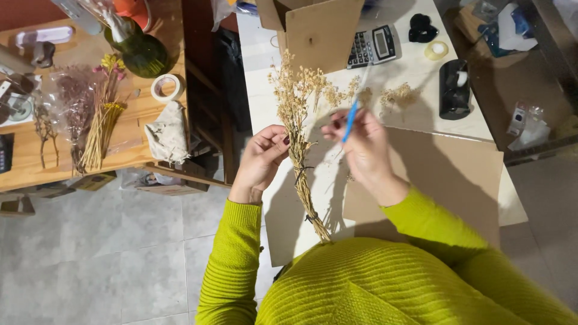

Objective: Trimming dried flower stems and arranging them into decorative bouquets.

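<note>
Gripping a dried flower bunch (299,150) above the white table (265,102), our left hand (262,159) closed round its stems; our right hand (360,141) pinched a blue tool (350,121); brittle sprigs could have snapped under pressure.

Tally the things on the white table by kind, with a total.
Dried flower bunch, held in the left hand: 1
Blue tool, held in the right hand: 1
Calculator: 1
Tape dispenser: 1
Tape roll: 1
Cardboard pieces: 2
Total: 7
</note>
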